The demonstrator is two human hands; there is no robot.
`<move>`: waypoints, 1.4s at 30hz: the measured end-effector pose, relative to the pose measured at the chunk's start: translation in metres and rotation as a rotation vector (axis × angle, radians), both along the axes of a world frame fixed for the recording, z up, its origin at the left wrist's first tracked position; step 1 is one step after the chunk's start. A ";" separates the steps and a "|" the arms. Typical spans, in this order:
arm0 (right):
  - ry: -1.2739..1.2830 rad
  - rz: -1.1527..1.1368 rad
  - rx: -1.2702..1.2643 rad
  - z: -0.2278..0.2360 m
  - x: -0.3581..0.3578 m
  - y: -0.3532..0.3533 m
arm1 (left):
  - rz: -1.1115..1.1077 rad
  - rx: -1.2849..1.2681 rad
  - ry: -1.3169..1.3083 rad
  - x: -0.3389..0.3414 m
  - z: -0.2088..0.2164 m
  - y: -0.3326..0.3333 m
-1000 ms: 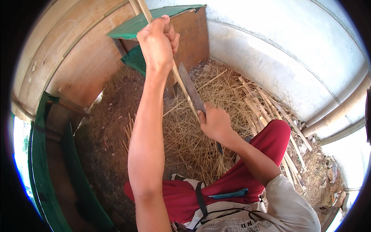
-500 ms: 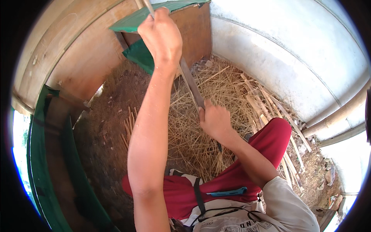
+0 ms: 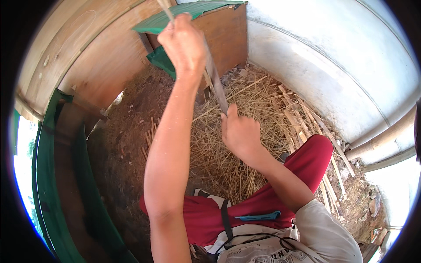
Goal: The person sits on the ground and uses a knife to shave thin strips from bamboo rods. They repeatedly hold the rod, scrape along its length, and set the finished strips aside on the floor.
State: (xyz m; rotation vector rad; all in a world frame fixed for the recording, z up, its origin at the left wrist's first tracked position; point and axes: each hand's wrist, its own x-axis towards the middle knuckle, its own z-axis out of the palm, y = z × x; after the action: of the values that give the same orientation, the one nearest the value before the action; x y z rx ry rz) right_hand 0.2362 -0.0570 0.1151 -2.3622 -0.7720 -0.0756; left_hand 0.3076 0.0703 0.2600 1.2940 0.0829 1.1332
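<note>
My left hand [image 3: 183, 46], arm stretched far forward, is closed around a thin pale bamboo strip [image 3: 165, 9]. The strip sticks out above the fist, and its lower end shows beside a long grey blade. My right hand [image 3: 242, 135] is closed at the near end of that blade, which looks like a machete [image 3: 215, 79]; its handle is hidden in the fist. Slanting up and away, the blade passes behind my left hand and lies against the strip. Beneath both hands spreads a heap of pale shavings [image 3: 237, 168].
Split bamboo strips [image 3: 302, 127] lie right of the shavings, beside a whitish sheet wall [image 3: 324, 57]. A wooden box with a green cover [image 3: 197, 15] stands ahead. At left is a green-edged frame [image 3: 46, 149]. My red-trousered legs [image 3: 307, 160] are folded, a blue object [image 3: 258, 216] on the lap.
My right hand and the machete have shifted slightly up and left along the strip. My left hand stays closed on the strip, a little lower. The whole view has tilted slightly.
</note>
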 end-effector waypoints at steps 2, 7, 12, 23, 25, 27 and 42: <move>0.060 -0.002 -0.042 -0.058 0.012 -0.003 | -0.038 0.066 0.025 0.004 0.003 -0.016; 0.062 0.017 -0.028 -0.025 0.017 -0.010 | -0.027 0.048 0.002 -0.001 0.000 -0.006; 0.102 0.026 -0.152 -0.022 0.003 -0.002 | 0.009 0.082 -0.006 -0.002 -0.004 -0.005; 0.190 0.038 -0.133 -0.008 0.009 -0.010 | -0.104 0.044 -0.003 -0.004 -0.003 -0.003; 0.183 0.022 -0.166 -0.053 0.012 -0.010 | -0.093 0.077 0.036 -0.003 -0.002 -0.015; 0.149 0.030 -0.138 -0.107 0.023 -0.012 | -0.153 0.023 -0.005 -0.006 0.007 -0.025; 0.250 0.068 0.021 -0.008 0.022 -0.012 | -0.284 0.019 -0.042 -0.013 0.001 0.004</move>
State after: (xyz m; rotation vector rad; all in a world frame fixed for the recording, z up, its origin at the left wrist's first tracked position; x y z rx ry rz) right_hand 0.2585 -0.0694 0.1071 -2.2678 -0.7240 0.2353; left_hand 0.2947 0.0744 0.2609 1.2533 -0.1401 0.9185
